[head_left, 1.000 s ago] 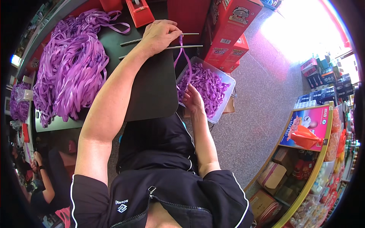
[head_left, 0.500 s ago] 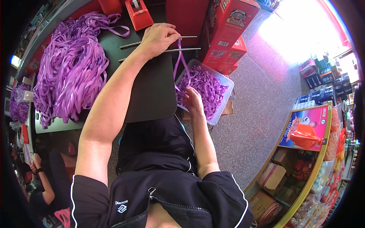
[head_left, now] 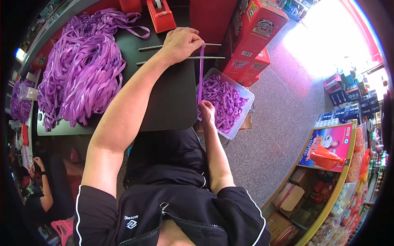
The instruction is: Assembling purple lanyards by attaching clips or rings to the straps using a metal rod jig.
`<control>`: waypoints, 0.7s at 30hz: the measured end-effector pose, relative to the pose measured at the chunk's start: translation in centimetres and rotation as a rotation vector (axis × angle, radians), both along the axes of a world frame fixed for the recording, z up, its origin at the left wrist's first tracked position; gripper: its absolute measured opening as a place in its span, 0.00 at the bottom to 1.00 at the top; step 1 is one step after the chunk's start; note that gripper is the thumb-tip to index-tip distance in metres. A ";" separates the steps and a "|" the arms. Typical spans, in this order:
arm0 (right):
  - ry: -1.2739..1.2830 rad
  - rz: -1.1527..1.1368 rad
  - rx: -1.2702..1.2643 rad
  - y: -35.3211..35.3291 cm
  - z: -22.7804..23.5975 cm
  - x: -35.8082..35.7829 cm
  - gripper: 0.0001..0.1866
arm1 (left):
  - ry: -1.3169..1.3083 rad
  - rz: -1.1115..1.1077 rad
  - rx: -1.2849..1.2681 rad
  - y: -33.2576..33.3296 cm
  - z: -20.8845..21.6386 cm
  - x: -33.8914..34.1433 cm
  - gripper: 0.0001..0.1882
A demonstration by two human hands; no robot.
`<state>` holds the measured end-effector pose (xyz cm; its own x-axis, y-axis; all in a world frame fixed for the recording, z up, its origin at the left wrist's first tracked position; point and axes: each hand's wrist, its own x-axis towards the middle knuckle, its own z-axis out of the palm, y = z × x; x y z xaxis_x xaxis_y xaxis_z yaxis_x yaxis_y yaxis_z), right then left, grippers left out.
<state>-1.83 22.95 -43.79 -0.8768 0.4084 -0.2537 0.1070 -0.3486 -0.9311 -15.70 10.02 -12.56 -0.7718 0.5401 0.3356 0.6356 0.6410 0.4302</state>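
My left hand (head_left: 182, 44) is closed at the far right edge of the dark tabletop (head_left: 170, 98), pinching the upper end of a purple ribbon (head_left: 201, 76) by two thin metal rods (head_left: 212, 58). The ribbon hangs straight and taut past the table's edge. Its lower part is pinched in my right hand (head_left: 207, 110), over the near left side of a clear plastic bin (head_left: 245, 112). Short purple ribbon pieces (head_left: 225, 102) fill that bin. On the left of the table lies a big heap of long purple ribbons (head_left: 88, 74), apart from both hands.
A red tape dispenser (head_left: 163, 18) stands at the table's far edge. Red cartons (head_left: 250, 45) are stacked beyond the bin. A display cabinet (head_left: 324, 180) with goods is at the right. Another person's hand (head_left: 37, 164) shows at the lower left.
My right hand has drawn the ribbon from a slack loop into a straight, taut strip. My left hand stays by the rods. The whole view has shifted slightly.
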 end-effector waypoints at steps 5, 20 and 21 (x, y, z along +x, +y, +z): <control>-0.103 0.075 -0.305 0.0 0.8 0.5 0.07 | 0.006 0.009 0.007 -0.2 -0.3 0.0 0.15; 0.092 -0.072 0.325 -0.6 -0.3 0.2 0.04 | 0.007 0.008 -0.012 -0.6 -0.4 -0.1 0.15; 0.109 -0.060 0.343 -0.6 -0.1 0.4 0.03 | 0.004 0.009 -0.010 -0.6 -0.4 -0.1 0.15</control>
